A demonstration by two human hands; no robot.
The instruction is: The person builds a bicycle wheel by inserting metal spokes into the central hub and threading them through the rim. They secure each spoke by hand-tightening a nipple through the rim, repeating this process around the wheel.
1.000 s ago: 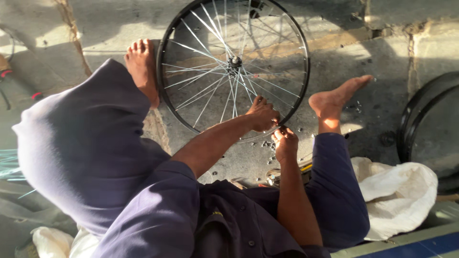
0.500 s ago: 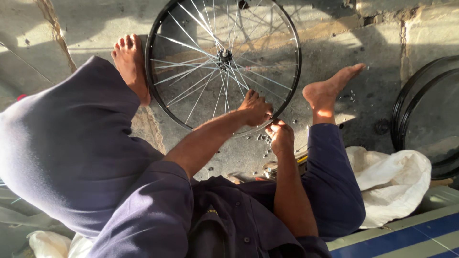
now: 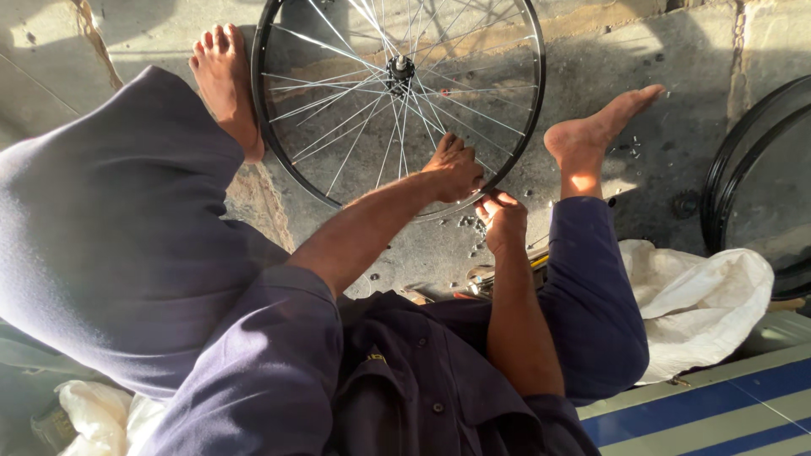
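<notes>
- A person is sitting on a concrete floor [image 3: 659, 51], looking down at bare feet and dark blue trousers.
- A spoked bicycle wheel [image 3: 397, 72] with a black rim is lying between the two feet, close in front of the person.
- The left hand [image 3: 454, 169] is resting on the near edge of the rim, its grip curled loosely over the spokes.
- The right hand [image 3: 503, 221] is working just beside it at the rim, its grip pinched nearly closed; what it is holding is too small to tell.
- A white sack [image 3: 701, 295] is lying by the right leg.
- Another black rim [image 3: 726, 181] is lying at the right edge.
</notes>
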